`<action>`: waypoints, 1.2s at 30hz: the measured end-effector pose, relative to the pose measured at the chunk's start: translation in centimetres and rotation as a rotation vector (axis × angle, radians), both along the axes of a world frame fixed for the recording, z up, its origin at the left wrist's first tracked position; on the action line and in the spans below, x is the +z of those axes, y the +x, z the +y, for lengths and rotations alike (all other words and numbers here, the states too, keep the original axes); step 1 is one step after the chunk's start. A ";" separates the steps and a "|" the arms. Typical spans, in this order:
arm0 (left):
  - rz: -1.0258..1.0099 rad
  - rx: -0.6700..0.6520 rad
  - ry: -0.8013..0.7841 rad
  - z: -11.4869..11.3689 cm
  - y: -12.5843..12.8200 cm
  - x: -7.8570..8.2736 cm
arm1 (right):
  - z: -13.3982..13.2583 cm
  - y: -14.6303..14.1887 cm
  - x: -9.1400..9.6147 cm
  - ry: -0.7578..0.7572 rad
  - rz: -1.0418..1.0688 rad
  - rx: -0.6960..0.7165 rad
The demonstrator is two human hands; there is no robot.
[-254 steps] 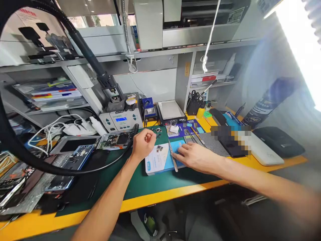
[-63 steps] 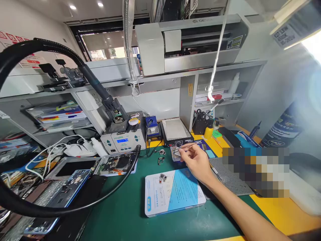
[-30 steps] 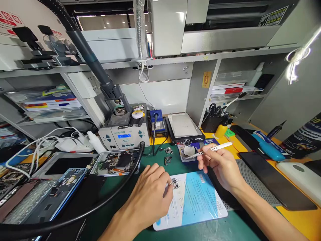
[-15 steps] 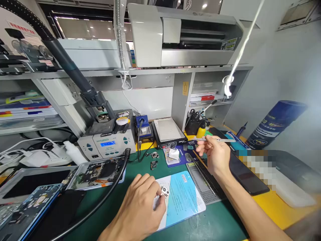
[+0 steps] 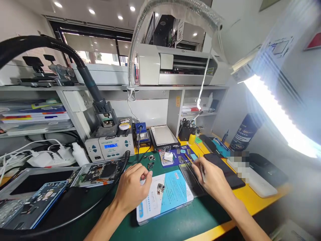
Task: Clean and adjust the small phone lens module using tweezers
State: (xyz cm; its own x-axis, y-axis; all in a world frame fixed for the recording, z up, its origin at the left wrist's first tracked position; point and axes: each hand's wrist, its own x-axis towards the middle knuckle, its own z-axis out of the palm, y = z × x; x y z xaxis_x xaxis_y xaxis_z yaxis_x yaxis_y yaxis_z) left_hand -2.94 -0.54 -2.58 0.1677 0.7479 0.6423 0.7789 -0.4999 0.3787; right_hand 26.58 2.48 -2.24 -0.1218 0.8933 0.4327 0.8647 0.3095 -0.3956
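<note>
Our left hand (image 5: 134,184) is curled at the left edge of the blue-and-white box (image 5: 173,190), thumb drawn toward the fingers; we cannot tell whether anything is pinched inside it, or whether it rests on the box or hangs just above. Our right hand (image 5: 202,165) is off the box's far right corner, over the grey perforated plate (image 5: 185,171), its fingers closed on a slim metal tool (image 5: 202,174), which looks like tweezers, though the grip hides most of it. Between the two lies a small camera module (image 5: 160,188) on top of the box, lenses up: just to the right of our left fingertips and a little nearer to us, but well to the left of our right hand, so the left is clearly closer. Its long axis is too small to make out surely, while the box itself runs longest from left to right, tipped slightly away at its right end. Past the box, two more modules (image 5: 150,161) lie on the green mat (image 5: 173,221), beyond our left knuckles; to their right is a purple card (image 5: 177,155) bearing folded white paper (image 5: 168,156), and behind that stands a flat-topped heating plate (image 5: 164,135).
</note>
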 end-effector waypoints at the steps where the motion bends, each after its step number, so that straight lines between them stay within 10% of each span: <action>1: -0.012 0.001 -0.004 -0.1 0.1 0.1 | -0.7 0.0 -0.5 -0.020 -0.106 -0.003; 9: -0.125 -0.027 -0.040 -0.8 0.3 1.1 | -1.4 -0.5 -2.6 -0.041 -0.090 0.004; 13: -0.374 -0.109 -0.240 -1.0 0.1 2.1 | -2.1 -1.4 0.8 -0.001 0.264 0.063; 18: -0.830 -0.482 -0.641 -1.8 0.9 2.8 | -3.6 -6.6 5.3 -0.271 0.625 0.530; 23: -0.930 -0.418 -0.592 -2.0 0.9 2.8 | -3.0 -10.2 6.3 -0.337 0.586 0.654; 36: -0.798 -0.240 -0.526 -0.9 -3.0 4.2 | 0.8 -7.2 3.1 -0.460 0.005 0.692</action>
